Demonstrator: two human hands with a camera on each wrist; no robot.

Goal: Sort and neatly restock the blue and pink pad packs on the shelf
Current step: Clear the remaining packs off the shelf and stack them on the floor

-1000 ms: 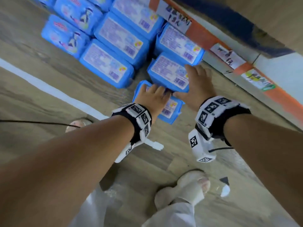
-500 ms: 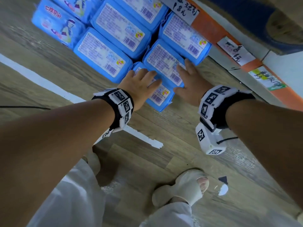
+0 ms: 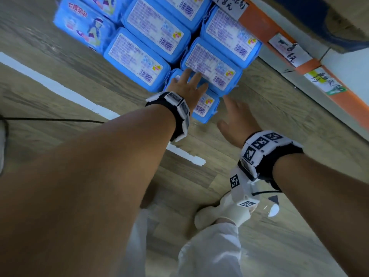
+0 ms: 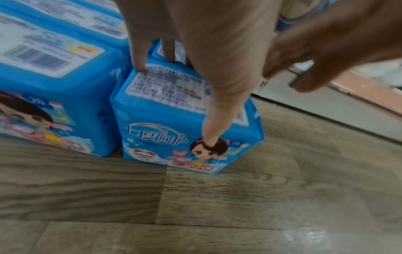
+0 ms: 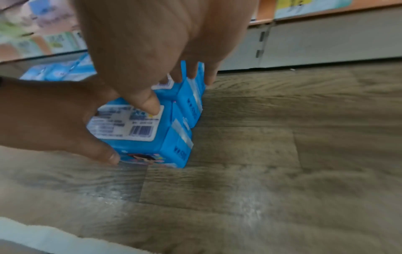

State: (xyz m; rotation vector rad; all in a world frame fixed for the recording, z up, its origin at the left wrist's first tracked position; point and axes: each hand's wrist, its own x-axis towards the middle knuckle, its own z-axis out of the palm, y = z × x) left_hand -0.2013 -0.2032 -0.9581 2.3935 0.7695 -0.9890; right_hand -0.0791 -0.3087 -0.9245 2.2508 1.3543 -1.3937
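Note:
Several blue pad packs [image 3: 139, 56] lie grouped on the wooden floor, label sides up. My left hand [image 3: 187, 86] grips the nearest, smaller blue pack [image 3: 205, 104]. In the left wrist view its thumb [image 4: 210, 137] presses the pack's [image 4: 152, 103] printed front and its fingers [image 4: 139, 63] hook the far top edge. My right hand [image 3: 232, 114] hovers with spread fingers just right of that pack, holding nothing. In the right wrist view its thumb [image 5: 152, 106] is over the pack's [image 5: 139, 130] label corner. No pink packs are in view.
The bottom shelf's orange price strip [image 3: 265, 31] with paper tags runs along the upper right. A white floor line [image 3: 60, 88] and a black cable [image 3: 50, 118] cross on the left. My foot in a white slipper [image 3: 223, 214] stands below the hands.
My right hand has come off the second blue pack and drawn back to the right. The left hand stays on the nearest pack. The view has moved closer to the packs.

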